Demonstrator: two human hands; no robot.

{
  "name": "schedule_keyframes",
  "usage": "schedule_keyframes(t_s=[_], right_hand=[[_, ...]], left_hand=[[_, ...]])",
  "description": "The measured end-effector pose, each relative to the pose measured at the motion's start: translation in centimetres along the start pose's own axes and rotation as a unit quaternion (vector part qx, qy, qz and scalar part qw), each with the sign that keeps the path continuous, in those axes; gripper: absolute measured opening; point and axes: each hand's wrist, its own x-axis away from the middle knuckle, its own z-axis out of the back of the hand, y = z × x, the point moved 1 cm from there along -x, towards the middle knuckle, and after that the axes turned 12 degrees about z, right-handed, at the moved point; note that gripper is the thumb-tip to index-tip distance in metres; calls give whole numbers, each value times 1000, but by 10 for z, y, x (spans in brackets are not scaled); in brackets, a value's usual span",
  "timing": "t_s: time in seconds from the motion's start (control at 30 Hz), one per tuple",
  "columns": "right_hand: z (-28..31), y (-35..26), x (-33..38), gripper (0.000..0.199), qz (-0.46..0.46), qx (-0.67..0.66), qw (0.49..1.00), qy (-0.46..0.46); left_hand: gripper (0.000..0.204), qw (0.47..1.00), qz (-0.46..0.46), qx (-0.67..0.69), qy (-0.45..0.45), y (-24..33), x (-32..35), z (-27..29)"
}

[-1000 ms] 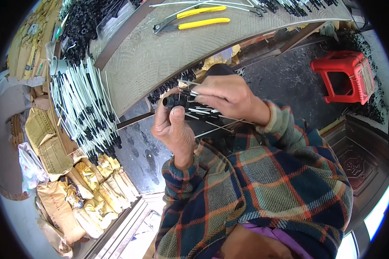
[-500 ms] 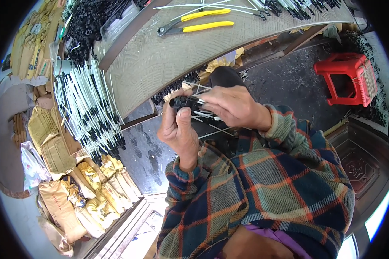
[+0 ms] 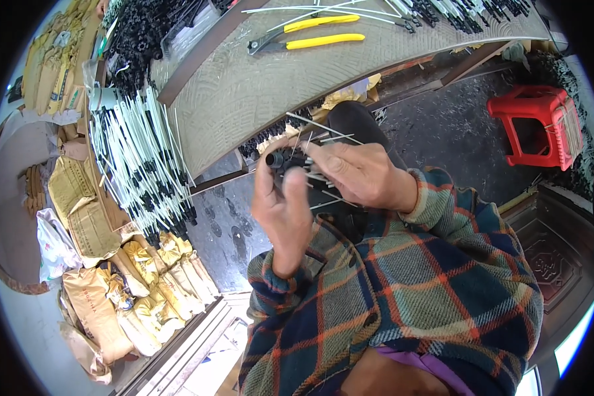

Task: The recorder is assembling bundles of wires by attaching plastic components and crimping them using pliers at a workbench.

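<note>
A black tubular plastic piece (image 3: 275, 160) with a round open end sits in my left hand (image 3: 285, 210). The fingers curve behind it; the thumb, smeared by motion, stands a little apart. At the piece's right side are the closed fingertips of my right hand (image 3: 360, 173), which hide what they pinch. Thin white rods (image 3: 320, 177) show beneath and between my hands, some crossing at angles. Whether any rod is in the right fingers cannot be made out. Both hands are above my lap, just in front of the table edge.
Yellow-handled cutting pliers (image 3: 310, 36) lie on the grey table (image 3: 224, 99). White rods with black ends (image 3: 138, 158) are heaped at the left, below a pile of black parts (image 3: 135, 39). Paper-wrapped bundles (image 3: 152, 284) lie lower left. A red stool (image 3: 538, 125) stands right.
My left thumb has come away from the black piece it was pressing against. Both hands appear slightly further right, as the whole view has shifted a little.
</note>
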Motion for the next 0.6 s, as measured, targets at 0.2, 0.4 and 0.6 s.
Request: schedule_keyframes(t_s=[0.2, 0.4, 0.6], right_hand=[[7, -2, -4, 30, -43, -111, 991, 59], [18, 3, -4, 11, -36, -71, 994, -75], [19, 16, -6, 12, -7, -81, 995, -64]], left_hand=[[34, 999, -46, 3, -22, -7, 1, -3], [49, 992, -109, -34, -49, -17, -1, -5], [50, 994, -93, 11, -56, -14, 0, -14]])
